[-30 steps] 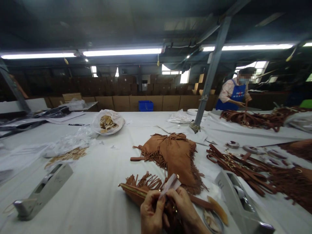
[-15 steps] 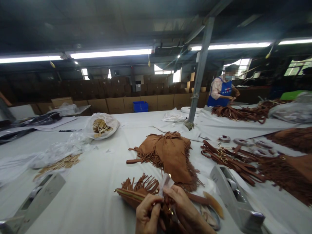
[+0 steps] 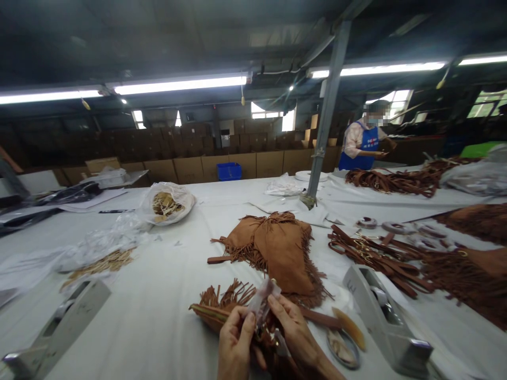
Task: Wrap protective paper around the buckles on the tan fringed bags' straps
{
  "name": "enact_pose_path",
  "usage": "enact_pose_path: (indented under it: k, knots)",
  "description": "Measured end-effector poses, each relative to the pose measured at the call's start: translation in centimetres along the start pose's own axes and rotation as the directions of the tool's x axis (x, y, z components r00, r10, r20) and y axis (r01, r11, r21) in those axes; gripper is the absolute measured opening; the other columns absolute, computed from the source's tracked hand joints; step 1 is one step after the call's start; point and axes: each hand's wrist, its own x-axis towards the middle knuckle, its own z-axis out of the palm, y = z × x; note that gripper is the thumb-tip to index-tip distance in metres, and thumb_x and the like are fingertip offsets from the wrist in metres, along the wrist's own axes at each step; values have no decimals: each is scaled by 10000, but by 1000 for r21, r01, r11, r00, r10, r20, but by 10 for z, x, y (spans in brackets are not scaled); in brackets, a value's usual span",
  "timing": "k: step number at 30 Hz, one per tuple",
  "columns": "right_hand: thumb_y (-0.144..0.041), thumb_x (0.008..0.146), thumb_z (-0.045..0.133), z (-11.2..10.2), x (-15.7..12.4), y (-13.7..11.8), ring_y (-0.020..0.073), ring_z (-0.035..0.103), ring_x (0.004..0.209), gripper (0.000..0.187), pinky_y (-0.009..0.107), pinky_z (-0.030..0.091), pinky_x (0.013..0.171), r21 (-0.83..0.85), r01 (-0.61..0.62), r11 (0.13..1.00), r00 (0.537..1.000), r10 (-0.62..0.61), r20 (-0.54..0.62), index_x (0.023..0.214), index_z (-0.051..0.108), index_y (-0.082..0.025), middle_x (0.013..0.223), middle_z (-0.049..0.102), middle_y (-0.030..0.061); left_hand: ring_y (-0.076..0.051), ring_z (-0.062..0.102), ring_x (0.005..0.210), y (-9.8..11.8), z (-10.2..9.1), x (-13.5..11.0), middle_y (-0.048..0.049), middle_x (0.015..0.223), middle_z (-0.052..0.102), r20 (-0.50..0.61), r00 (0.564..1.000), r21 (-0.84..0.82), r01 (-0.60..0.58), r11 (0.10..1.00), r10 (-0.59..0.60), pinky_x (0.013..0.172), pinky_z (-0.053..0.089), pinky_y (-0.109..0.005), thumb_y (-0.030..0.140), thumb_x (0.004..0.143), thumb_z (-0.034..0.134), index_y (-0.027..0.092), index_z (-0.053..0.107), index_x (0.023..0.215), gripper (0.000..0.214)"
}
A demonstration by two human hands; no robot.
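The fringed brown bag [image 3: 211, 320], gold-lined along one edge, sits by the near edge of the white-covered table [image 3: 158, 303]. Left hand [image 3: 235, 340] and right hand [image 3: 298, 332], fingers pinched nearly closed, grip a translucent strip [image 3: 260, 301], spread wider than before. Cartons [image 3: 190, 170] line the dim room beyond.

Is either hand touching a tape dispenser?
No, left hand and right hand hold the clear strip, between the left dispenser and right dispenser.

Brown fringed bag [image 3: 214, 315], gold-toned edge, lying tilted; crumpled translucent film [image 3: 262, 300], between hands [image 3: 236, 340]
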Motion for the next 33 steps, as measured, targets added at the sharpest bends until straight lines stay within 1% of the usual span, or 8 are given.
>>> enact_pose_path:
  k: [2, 6, 10, 14, 22, 25, 28, 33]
  knots:
    - [-587, 794, 588, 1, 0, -3, 85, 440, 528, 437, 200, 363, 497, -47, 2, 999, 1000, -1, 14, 740, 587, -153, 601, 530, -28, -59, 460, 313, -3, 0, -2, 57, 532, 565, -19, 999, -13, -27, 1000, 27, 288, 358, -143, 526, 762, 651, 173, 518, 770, 377]
    - [-597, 706, 671, 2, -2, -12, 109, 485, 559, 473, 223, 392, 531, -186, -25, 982, 996, 41, 84, 744, 631, -128, 651, 592, 9, -52, 445, 323, -11, 1, -4, 61, 533, 551, -33, 997, 5, -76, 997, 76, 298, 350, -132, 517, 788, 626, 183, 510, 808, 355]
    - [-562, 729, 659, 2, -5, -18, 146, 537, 618, 459, 239, 416, 558, -240, -17, 971, 1000, 22, 18, 825, 672, -113, 686, 631, 34, -70, 469, 371, -15, 1, -1, 45, 559, 581, -31, 998, 6, -54, 999, 55, 338, 378, -147, 538, 747, 662, 179, 538, 959, 435]
    - [-503, 731, 679, 3, -4, -17, 182, 580, 707, 396, 270, 458, 642, -292, 51, 955, 999, -46, 24, 831, 679, -120, 736, 662, 50, -61, 439, 365, -16, -2, 2, 45, 518, 542, 54, 998, 78, -42, 996, 38, 347, 360, -154, 547, 758, 642, 152, 590, 808, 401]
    - [-463, 771, 647, 7, -7, -18, 197, 609, 760, 356, 285, 475, 705, -270, 42, 962, 997, -22, 75, 857, 656, -117, 796, 681, 62, -54, 396, 372, -23, -4, 3, 63, 487, 481, 18, 994, 52, -109, 993, 108, 371, 343, -157, 534, 802, 599, 165, 558, 712, 381]
    - [-440, 770, 636, 7, -9, -20, 173, 590, 691, 322, 258, 461, 642, -291, 22, 956, 999, -10, 40, 796, 652, -119, 722, 661, 39, -68, 431, 404, -24, 1, 1, 56, 483, 491, -20, 993, 35, -113, 993, 114, 407, 378, -164, 528, 797, 608, 162, 561, 684, 386]
    - [-418, 771, 612, 8, -11, -21, 148, 570, 630, 290, 243, 450, 608, -259, 18, 966, 1000, -12, 25, 741, 636, -130, 666, 636, 17, -99, 515, 482, -21, 8, -1, 30, 530, 566, -61, 990, -1, -124, 992, 123, 473, 437, -181, 519, 742, 675, 150, 615, 776, 376]
    - [-398, 739, 615, 14, -10, -17, 84, 443, 455, 255, 203, 351, 442, -178, -59, 982, 998, 56, -23, 693, 603, -148, 563, 563, -26, -77, 464, 389, -16, 11, -4, 35, 501, 573, -104, 988, -9, -114, 993, 112, 362, 351, -153, 516, 717, 699, 159, 595, 782, 377]
